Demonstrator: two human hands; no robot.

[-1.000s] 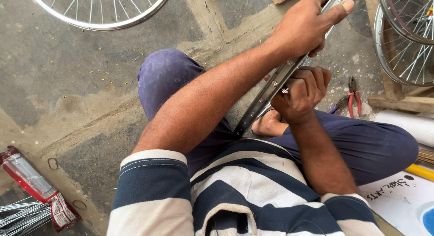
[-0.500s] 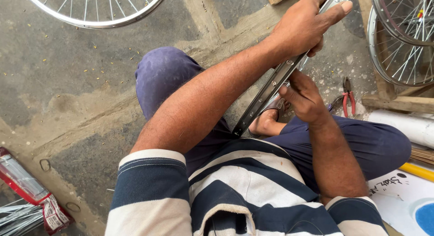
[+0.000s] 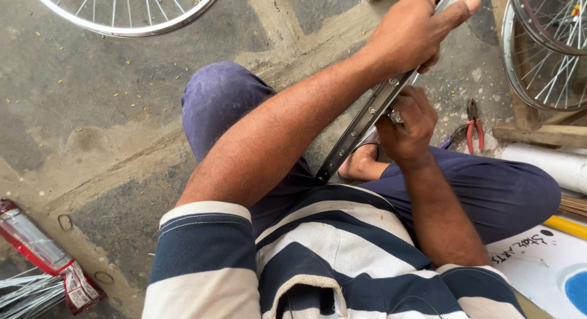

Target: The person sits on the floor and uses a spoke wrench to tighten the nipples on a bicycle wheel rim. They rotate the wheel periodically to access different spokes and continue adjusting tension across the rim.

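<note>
I sit cross-legged on a concrete floor with a bare metal bicycle rim (image 3: 367,120) standing edge-on between my knees. My left hand (image 3: 416,32) grips the rim near its top, thumb stretched along it. Just below, my right hand (image 3: 409,120) is closed against the rim's inner side, pinching a small metal piece (image 3: 394,116) at one of the spoke holes. What exactly the piece is, I cannot tell. My bare foot (image 3: 364,166) shows under the rim.
A spoked wheel (image 3: 128,13) lies at the top left and two more (image 3: 544,50) lean at the top right. Red-handled pliers (image 3: 472,126) lie near a wooden strip (image 3: 538,134). A red packet of spokes (image 3: 36,258) sits at the lower left.
My right hand has shifted a little up along the rim and closed tighter at a spoke hole. The left hand keeps its grip on the rim.
</note>
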